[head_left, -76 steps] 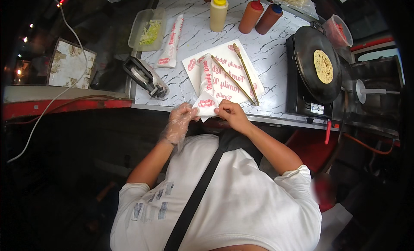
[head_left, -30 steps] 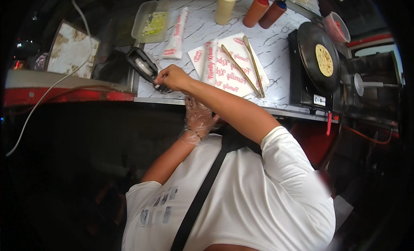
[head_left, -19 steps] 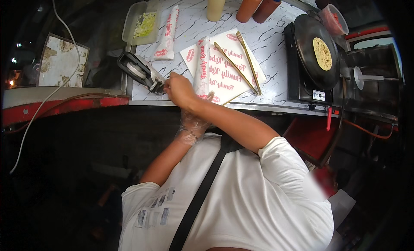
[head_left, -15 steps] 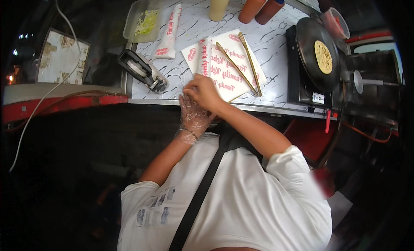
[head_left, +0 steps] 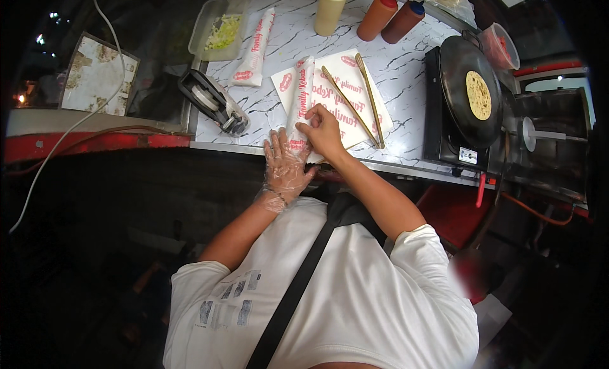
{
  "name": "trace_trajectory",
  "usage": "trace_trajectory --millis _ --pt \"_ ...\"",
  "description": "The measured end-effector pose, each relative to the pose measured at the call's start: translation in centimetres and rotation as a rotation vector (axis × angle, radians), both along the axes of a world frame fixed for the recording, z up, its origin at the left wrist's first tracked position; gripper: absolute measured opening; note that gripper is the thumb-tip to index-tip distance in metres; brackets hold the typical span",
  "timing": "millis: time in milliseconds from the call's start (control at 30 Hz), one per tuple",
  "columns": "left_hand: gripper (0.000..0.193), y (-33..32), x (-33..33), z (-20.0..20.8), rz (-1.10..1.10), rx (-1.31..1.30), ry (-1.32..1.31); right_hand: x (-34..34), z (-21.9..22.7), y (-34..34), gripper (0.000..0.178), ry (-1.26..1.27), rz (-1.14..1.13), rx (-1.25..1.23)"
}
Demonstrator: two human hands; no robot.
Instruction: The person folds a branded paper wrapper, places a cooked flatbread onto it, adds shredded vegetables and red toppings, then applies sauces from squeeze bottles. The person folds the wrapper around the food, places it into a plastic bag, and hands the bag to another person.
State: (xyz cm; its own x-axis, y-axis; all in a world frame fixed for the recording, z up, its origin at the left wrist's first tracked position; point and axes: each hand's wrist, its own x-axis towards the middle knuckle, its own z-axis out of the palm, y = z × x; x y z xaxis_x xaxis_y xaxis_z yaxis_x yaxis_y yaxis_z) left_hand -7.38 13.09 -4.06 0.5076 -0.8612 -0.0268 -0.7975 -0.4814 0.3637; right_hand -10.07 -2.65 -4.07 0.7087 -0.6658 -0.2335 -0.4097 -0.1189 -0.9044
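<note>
Paper-wrapped roll (head_left: 304, 93) lies near the middle of the frame, its lower end close to the front edge of the counter (head_left: 406, 109). My gloved left hand (head_left: 287, 169) is spread nearly flat against that lower end, gripping nothing. My bare right hand (head_left: 323, 129) is half curled, fingers touching the wrap's right side; I cannot tell whether it pinches anything. If the loose plastic slips on smooth paper, the wrapped end could loosen; pressing too hard could tear it. Swinging my right wrist outward could knock the metal tongs (head_left: 370, 97). At frame right, the flatbread (head_left: 478, 96) could scorch on the griddle (head_left: 453, 71) while both hands are busy.
</note>
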Motion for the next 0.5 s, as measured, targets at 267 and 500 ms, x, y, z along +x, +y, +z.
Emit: trace_trajectory --millis 267,500 --pt "0.069 -0.4 -0.1 2.5 0.013 0.091 0.067 1.6 1.1 -0.7 0.028 -0.032 0.021 -0.464" --pt "0.058 -5.5 4.1 5.2 0.096 -0.251 -0.136 -9.4 5.8 -7.1 0.053 0.341 -0.008 -0.865"
